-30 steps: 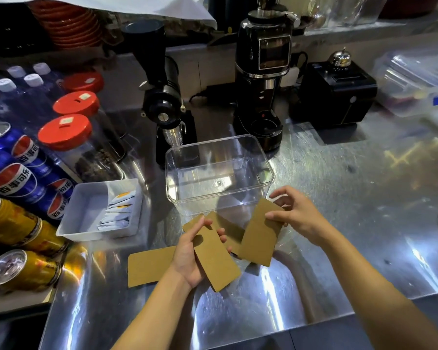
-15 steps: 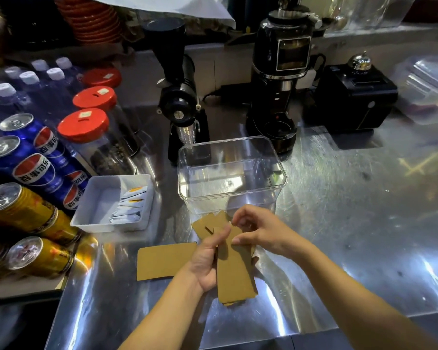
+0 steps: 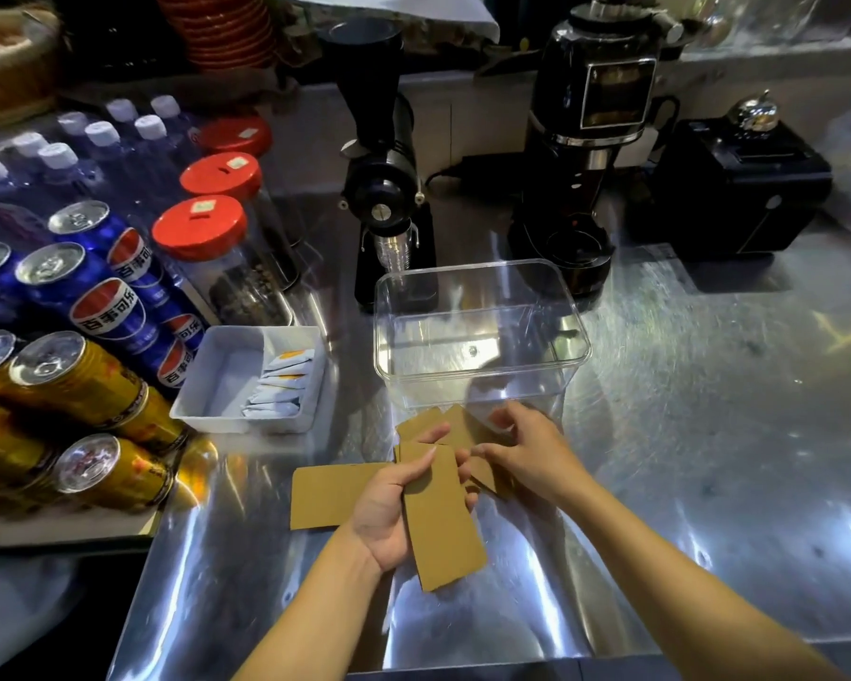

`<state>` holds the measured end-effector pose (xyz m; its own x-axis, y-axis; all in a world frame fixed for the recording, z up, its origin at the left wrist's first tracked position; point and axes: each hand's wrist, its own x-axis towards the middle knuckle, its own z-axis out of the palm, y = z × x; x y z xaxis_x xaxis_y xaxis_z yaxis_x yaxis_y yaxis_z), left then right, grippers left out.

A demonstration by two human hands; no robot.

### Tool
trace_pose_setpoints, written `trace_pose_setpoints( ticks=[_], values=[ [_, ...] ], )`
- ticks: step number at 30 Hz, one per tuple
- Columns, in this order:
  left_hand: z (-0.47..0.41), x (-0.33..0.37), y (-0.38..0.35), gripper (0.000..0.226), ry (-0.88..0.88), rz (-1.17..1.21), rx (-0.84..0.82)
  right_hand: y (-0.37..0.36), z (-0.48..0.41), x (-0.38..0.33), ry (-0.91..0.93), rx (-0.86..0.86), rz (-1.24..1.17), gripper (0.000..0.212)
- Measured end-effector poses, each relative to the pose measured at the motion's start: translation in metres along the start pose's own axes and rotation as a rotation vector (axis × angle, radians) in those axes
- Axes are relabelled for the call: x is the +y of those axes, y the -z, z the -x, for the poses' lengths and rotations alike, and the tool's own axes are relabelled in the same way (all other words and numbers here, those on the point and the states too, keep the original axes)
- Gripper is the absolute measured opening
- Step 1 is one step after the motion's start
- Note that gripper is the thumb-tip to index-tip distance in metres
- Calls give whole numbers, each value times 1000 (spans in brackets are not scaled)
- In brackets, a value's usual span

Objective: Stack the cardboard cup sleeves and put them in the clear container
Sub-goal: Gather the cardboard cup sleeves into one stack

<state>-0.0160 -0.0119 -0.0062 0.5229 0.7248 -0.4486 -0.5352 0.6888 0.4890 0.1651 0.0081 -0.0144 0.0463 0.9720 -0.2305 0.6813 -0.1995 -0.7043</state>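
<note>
My left hand is shut on a small stack of flat brown cardboard sleeves, held just above the steel counter. My right hand hovers to the right of it over several loose sleeves that lie fanned on the counter; its fingers are bent and apart, touching them without a clear grip. One more sleeve lies flat to the left, partly under my left hand. The clear container stands open just behind the loose sleeves, with nothing visible inside.
A white tray of sachets sits left of the container. Blue cans and gold cans line the left side, with red-lidded jars behind. Two black grinders and a black box stand at the back.
My right hand carried a sleeve onto the stack in my left hand, let it go, and has moved back right over the loose sleeves. The view shifted slightly.
</note>
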Motion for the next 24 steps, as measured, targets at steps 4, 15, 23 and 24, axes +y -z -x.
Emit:
trace_pose_setpoints(
  ticks=[4, 15, 23, 24],
  values=[
    [4, 5, 9, 26, -38, 21, 64, -10, 0, 4, -60, -60, 220, 72],
    [5, 21, 19, 20, -160, 128, 113, 0, -4, -1, -92, -81, -84, 21],
    [0, 26, 20, 20, -131, 150, 107, 13, 31, -32, -54, -54, -699, 13],
    [0, 25, 17, 21, -133, 137, 81, 11, 35, -37, -50, -81, -713, 18]
  ],
)
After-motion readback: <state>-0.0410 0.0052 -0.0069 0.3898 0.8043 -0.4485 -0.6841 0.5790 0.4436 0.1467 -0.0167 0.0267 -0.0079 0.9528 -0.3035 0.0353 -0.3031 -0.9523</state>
